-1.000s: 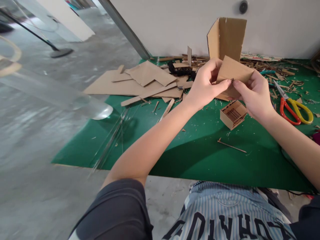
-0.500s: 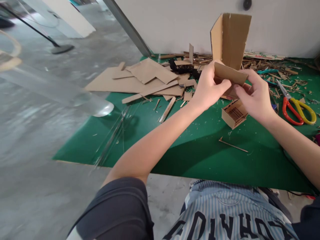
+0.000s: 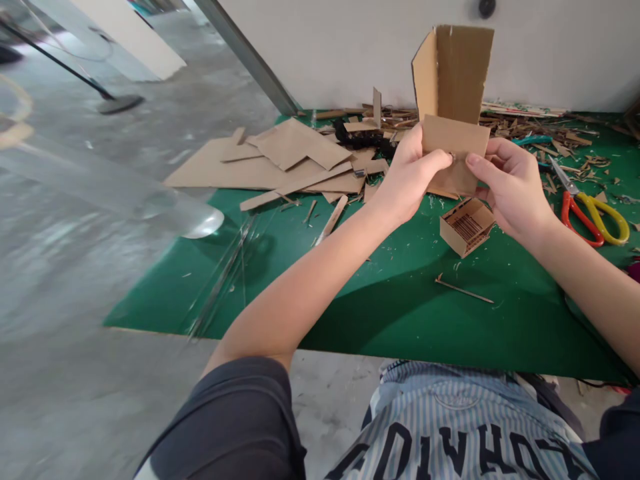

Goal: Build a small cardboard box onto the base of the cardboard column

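Both hands hold a small rectangular piece of cardboard [image 3: 457,137] above the green table. My left hand [image 3: 413,167] grips its left side, thumb pressed on the face near a small dark spot. My right hand [image 3: 515,180] pinches the right side, thumb on the front and fingers behind. Just behind it stands a tall folded cardboard panel [image 3: 463,73]; whether the two touch is hidden. Below my hands sits a small open cardboard box [image 3: 460,230] with dark slotted lines inside. A thin stick [image 3: 465,291] with a bent end lies nearer the front edge.
Flat cardboard sheets [image 3: 285,150] are stacked at the back left, with scraps [image 3: 510,130] along the wall. Scissors [image 3: 590,210] with red and yellow handles lie at the right. A clear plastic tube [image 3: 200,220] juts over the table's left side. Transparent strips [image 3: 223,280] lie below it.
The held cardboard piece has tipped so that its broad face now shows toward me. My left thumb has moved onto that face. The view has shifted slightly.
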A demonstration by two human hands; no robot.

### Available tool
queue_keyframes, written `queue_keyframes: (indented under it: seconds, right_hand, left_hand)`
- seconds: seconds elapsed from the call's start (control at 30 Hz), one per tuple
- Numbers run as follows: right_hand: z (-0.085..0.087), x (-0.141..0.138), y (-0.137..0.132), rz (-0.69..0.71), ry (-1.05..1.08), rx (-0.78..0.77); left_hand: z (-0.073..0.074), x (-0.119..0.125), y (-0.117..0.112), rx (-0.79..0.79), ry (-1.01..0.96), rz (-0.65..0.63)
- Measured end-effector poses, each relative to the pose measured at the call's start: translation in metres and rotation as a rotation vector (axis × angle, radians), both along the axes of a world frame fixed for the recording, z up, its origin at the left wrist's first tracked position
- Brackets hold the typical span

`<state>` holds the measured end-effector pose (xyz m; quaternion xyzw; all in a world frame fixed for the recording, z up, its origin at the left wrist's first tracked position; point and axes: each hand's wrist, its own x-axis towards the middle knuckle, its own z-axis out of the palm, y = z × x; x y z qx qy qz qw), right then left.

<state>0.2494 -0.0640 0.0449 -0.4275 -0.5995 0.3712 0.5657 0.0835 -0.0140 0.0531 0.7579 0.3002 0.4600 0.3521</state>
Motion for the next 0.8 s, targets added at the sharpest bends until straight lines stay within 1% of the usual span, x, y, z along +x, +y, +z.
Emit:
queue_keyframes:
  seconds: [0.1,0.2,0.33,0.43,0.63,0.73,0.8]
  right_hand:
    - [0.005,-0.002,-0.004,0.006,0.024,0.001]
    - [0.009,-0.003,-0.007,-0.021,-0.006,0.029]
    - [0.011,-0.004,-0.009,-0.051,-0.038,0.065]
    - [0.008,-0.004,-0.006,-0.043,-0.068,0.104]
    - [-0.001,0.003,0.001,-0.09,-0.18,0.185]
    - [-0.006,0.006,0.004,-0.134,-0.218,0.208]
    - [-0.009,0.007,0.006,-0.174,-0.246,0.222]
  left_hand:
    - [0.0,-0.002,0.005,-0.02,-0.016,0.013]
    - [-0.001,-0.003,0.009,-0.016,-0.015,0.018]
    - [0.001,-0.005,0.003,0.092,0.034,0.006]
    - [0.005,-0.006,-0.004,0.155,0.088,-0.033]
    - [0.011,-0.004,-0.015,0.104,0.088,-0.103]
    - [0.013,-0.003,-0.021,0.108,0.116,-0.087]
    - [0.014,-0.002,-0.026,0.148,0.156,-0.048]
